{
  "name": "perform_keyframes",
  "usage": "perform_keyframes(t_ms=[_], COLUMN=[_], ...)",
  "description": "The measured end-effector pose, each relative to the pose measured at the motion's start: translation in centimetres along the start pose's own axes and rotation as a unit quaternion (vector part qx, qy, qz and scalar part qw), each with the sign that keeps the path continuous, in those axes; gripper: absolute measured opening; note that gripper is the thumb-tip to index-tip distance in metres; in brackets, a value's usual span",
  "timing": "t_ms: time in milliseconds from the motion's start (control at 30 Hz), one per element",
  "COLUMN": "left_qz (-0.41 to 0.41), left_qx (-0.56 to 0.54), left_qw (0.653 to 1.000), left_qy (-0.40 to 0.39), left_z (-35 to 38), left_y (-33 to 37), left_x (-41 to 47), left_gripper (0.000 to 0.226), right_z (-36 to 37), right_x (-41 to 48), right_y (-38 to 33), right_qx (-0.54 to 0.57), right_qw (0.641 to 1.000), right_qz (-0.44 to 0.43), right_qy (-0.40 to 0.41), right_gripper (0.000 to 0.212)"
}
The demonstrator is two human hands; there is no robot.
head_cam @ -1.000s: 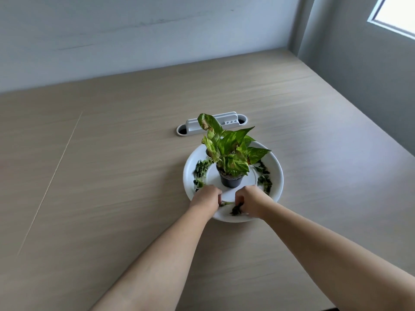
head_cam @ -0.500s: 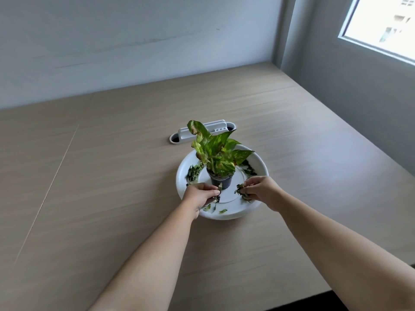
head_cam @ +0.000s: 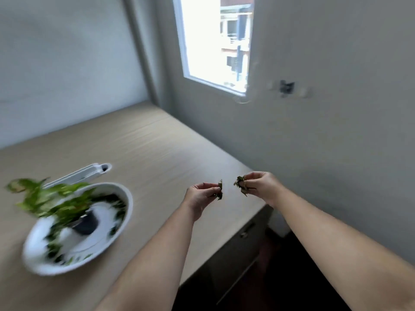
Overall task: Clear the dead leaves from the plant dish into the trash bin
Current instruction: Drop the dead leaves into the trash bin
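Hands pinching dead leaves, left hand (head_cam: 201, 195) one clump (head_cam: 220, 189), right hand (head_cam: 260, 186) another (head_cam: 240, 185), plant dish (head_cam: 125, 198) well left

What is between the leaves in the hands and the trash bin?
Cannot be judged: no trash bin is in view. The left hand and right hand each pinch dead leaves above the table's right edge; only a dark cabinet shows below.
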State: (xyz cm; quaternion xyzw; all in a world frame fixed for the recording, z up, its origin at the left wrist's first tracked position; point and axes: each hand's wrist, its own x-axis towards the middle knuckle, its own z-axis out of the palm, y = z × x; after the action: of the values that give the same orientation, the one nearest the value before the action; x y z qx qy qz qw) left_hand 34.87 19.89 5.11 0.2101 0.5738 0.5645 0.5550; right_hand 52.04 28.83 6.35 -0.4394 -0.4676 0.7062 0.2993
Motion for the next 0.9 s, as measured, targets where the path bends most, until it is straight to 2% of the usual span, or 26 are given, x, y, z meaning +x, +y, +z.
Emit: perform_keyframes(t_ms=[133, 233, 433, 633, 833, 900], left_qz=[-0.024, -0.040, -0.113, -0.202, -0.262, -0.293], left_qx=[0.059, 0.110, 0.177, 0.250, 0.325, 0.311], left_qw=[0.993, 0.982, 0.955, 0.924, 0.899, 0.896], left_qy=[-0.102, -0.147, -0.210, -0.206, -0.131, -0.119], left_z=[11.9, 19.6, 29.8, 31.6, 30.2, 30.4], left_y=[-2.6, -4.8, -11.7, -20.6, -27.6, -29.1], left_x=[2.0, 2.7, 4.2, 8.4, 15.7, 17.7], left_gripper=[0.015, 0.018, 0.021, 0.024, 0.018, 0.009], right_z=[-12.8, -20.7, -29.5, -33.5, -35.4, -35.8], right_x=[-4.1, -7.7, -12.2, -11.3, -6.0, -4.2], right_y=[-1.2, 0.0, 6.3, 13.1, 19.4, 20.4], right_qx=[0.020, 0.050, 0.098, 0.101, 0.119, 0.136], right_qw=[0.991, 0.975, 0.934, 0.904, 0.875, 0.869], right_qz=[-0.024, -0.018, 0.037, 0.124, 0.204, 0.215], right_qy=[0.128, 0.217, 0.340, 0.396, 0.423, 0.425], right_gripper=[0.024, 0.023, 0.024, 0.026, 0.023, 0.013])
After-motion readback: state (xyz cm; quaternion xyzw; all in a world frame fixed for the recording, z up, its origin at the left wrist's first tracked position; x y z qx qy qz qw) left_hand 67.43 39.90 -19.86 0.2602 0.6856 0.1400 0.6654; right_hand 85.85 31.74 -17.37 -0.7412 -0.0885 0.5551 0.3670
